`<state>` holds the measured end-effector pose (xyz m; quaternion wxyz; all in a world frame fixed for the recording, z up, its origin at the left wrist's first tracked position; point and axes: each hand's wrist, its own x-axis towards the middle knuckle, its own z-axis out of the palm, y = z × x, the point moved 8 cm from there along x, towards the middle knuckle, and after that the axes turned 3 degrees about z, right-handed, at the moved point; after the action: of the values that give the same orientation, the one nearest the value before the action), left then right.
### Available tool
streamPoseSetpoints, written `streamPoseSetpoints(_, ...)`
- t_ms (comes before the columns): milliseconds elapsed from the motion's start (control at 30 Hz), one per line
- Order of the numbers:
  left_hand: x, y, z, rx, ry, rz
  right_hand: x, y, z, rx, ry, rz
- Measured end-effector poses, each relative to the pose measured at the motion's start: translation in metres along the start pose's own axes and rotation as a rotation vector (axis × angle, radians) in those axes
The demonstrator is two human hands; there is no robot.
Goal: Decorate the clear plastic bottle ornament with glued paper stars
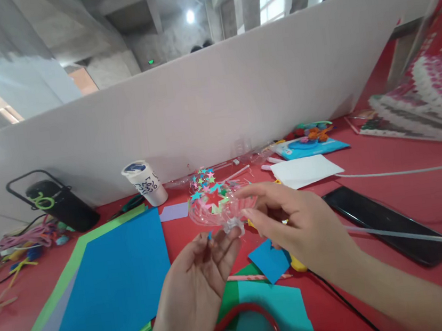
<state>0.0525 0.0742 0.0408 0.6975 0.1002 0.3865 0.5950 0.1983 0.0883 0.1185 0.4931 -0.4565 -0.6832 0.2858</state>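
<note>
My left hand [195, 281] is palm up, its thumb and a finger pinching a small blue paper piece [209, 236]. Other fingertips of that hand support the whitish translucent base [233, 225] of a clear pinkish plastic ornament [203, 217]. Coming from the right, my right hand [300, 217] is closed at the ornament's ribbed right side [246, 205], thumb and forefinger touching it. Small coloured stars [203, 178] and a larger red star [214, 198] show on or just behind the ornament. Their exact attachment is unclear.
Blue paper [118, 280] lies on coloured sheets at left. Red-handled scissors [263, 316] rest in front on teal paper [290, 307]. A black bottle [63, 206] and white cup [146, 185] stand behind. At right are a phone [389, 222], a cord and white paper [306, 170].
</note>
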Motion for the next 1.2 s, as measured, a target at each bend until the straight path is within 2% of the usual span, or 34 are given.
streamPoseSetpoints(133,0.000,-0.004,0.000,0.008,0.006,-0.033,0.003,0.001,0.000,-0.025,-0.021,-0.004)
streamPoseSetpoints(267,0.001,-0.007,0.001,0.022,0.001,-0.063,0.004,-0.002,0.002,-0.033,-0.045,-0.089)
streamPoseSetpoints(433,-0.002,-0.006,-0.002,0.044,0.057,-0.077,0.004,-0.003,0.008,-0.068,-0.107,-0.159)
streamPoseSetpoints(667,-0.004,-0.004,-0.001,0.042,0.032,-0.093,-0.007,-0.012,0.016,-0.425,-0.044,-0.465)
streamPoseSetpoints(833,-0.005,-0.010,0.001,0.058,-0.068,-0.163,-0.016,-0.018,0.019,-0.449,-0.027,-0.595)
streamPoseSetpoints(967,-0.004,-0.012,0.009,0.079,-0.168,-0.184,-0.014,-0.018,0.021,-0.420,-0.090,-0.564)
streamPoseSetpoints(1100,0.000,-0.007,0.012,0.129,-0.225,-0.070,-0.010,-0.014,0.020,-0.418,-0.096,-0.464)
streamPoseSetpoints(1200,0.001,-0.005,0.013,0.141,-0.261,-0.008,-0.010,-0.013,0.018,-0.421,-0.066,-0.454)
